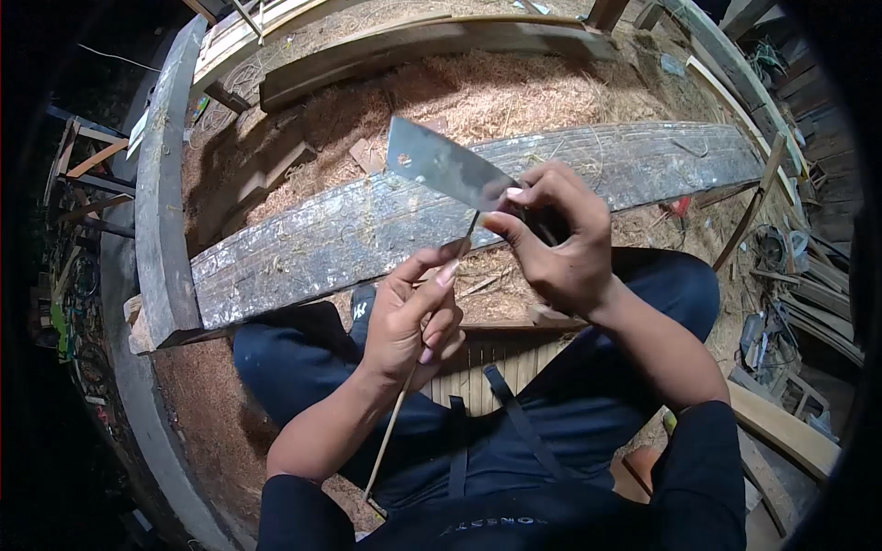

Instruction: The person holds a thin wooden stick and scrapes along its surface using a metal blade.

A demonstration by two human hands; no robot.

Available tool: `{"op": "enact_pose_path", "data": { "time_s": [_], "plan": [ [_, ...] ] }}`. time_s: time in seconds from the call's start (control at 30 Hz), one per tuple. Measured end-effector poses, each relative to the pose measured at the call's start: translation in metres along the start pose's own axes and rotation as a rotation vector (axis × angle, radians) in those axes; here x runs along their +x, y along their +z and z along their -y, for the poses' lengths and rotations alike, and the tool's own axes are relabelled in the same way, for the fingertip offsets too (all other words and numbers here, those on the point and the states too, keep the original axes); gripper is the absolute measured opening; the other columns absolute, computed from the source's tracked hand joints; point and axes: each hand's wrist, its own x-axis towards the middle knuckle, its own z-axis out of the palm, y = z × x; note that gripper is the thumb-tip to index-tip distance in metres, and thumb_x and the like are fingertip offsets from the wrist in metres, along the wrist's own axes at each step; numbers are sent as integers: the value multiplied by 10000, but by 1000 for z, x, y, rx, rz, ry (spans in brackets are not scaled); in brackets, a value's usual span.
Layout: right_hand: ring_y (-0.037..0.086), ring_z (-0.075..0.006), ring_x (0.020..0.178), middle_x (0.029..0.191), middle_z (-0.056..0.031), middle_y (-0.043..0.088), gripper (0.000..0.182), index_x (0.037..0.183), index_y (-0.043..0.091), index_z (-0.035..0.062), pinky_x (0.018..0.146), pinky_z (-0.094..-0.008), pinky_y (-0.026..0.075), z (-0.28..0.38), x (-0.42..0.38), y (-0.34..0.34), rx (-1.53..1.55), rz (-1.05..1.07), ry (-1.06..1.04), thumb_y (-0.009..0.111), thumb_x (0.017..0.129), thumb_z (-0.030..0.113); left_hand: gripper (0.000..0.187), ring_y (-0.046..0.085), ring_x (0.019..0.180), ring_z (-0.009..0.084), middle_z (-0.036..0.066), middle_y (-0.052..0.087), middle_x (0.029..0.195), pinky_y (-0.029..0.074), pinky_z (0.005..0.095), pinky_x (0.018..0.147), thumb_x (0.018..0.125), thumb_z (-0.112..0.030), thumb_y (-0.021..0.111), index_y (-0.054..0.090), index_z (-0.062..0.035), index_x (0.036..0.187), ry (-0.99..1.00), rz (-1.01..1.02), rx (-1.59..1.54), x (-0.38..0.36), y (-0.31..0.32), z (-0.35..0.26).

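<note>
My right hand (570,230) grips a broad steel cleaver (441,163) near the rear of its blade, the blade pointing up and left. Most of its handle is hidden by my fingers. In my left hand (418,317) is a thin bamboo stick (390,439), pinched between thumb and fingers. Its upper tip reaches the blade's lower edge beside my right thumb. The lower length runs down past my left wrist toward my lap. Both hands are over my lap, in front of a long weathered plank (312,248).
Wood shavings (459,87) cover the ground beyond the plank. A thick upright-looking beam (165,202) meets the plank's left end. Another long board (413,50) lies at the back. Loose wood strips (781,422) and clutter lie at right. A slatted surface (473,367) shows between my legs.
</note>
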Motion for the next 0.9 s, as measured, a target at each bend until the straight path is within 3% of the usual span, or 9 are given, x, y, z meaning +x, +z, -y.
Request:
{"op": "enact_pose_path", "data": {
  "time_s": [0.07,0.13,0.2,0.47,0.5,0.6,0.63,0.73,0.9],
  "plan": [
    [592,-209,632,787,-108,588,276,807,592,-10,544,-325,481,11,-5,8,39,49,-190,852,747,61,283,299,376,70,-17,353,530,256,234,360,1030,-131,542,556,-67,1305,44,21,-29,2,-12,9],
    [591,-204,626,784,-101,583,280,810,595,-7,538,-327,475,25,-12,12,129,90,-141,856,746,74,279,310,386,69,-16,382,569,260,231,360,1025,-133,557,556,-69,1297,42,153,66,3,-25,9],
    [610,-197,652,787,-118,580,311,823,605,-13,552,-315,490,10,-6,5,-15,60,-133,878,719,93,229,310,370,71,-7,396,555,268,230,360,1028,-132,549,581,-49,1238,45,-5,-81,3,-7,6],
    [594,-200,640,776,-121,596,287,794,587,-3,557,-325,474,2,1,1,-24,3,-14,859,744,77,230,310,376,71,-12,386,527,270,237,361,1031,-155,548,572,-80,1248,-6,35,-19,1,-6,2],
    [690,-208,792,902,-141,658,286,836,576,-12,671,-299,540,8,-2,-1,-51,63,-61,843,733,-11,242,317,382,70,-15,389,531,270,237,361,1032,-152,547,568,-81,1262,19,45,-12,1,-10,5],
    [706,-224,812,895,-144,643,268,823,567,-18,680,-288,544,28,-10,0,62,166,-50,825,752,-27,262,331,394,61,-18,382,529,275,235,364,1042,-156,534,560,-70,1288,34,38,94,3,-10,4],
    [608,-204,641,776,-112,596,294,815,601,4,560,-311,482,0,-8,9,57,14,-152,867,748,113,306,307,367,51,-29,369,512,264,223,352,1047,-168,519,538,-63,1333,26,-3,75,4,-6,4],
    [629,-102,674,779,-56,616,249,841,590,28,564,-244,485,-8,8,-7,-23,-97,196,819,842,126,346,284,339,44,-36,360,498,249,216,342,1049,-171,497,515,-40,1369,38,22,90,2,-4,3],
    [658,-96,736,818,-46,628,192,882,571,19,611,-241,524,-1,12,-9,130,-185,219,760,888,52,356,289,337,53,-34,373,510,257,217,345,1051,-162,486,501,-29,1381,54,43,72,3,-4,-1]
  ]
}}
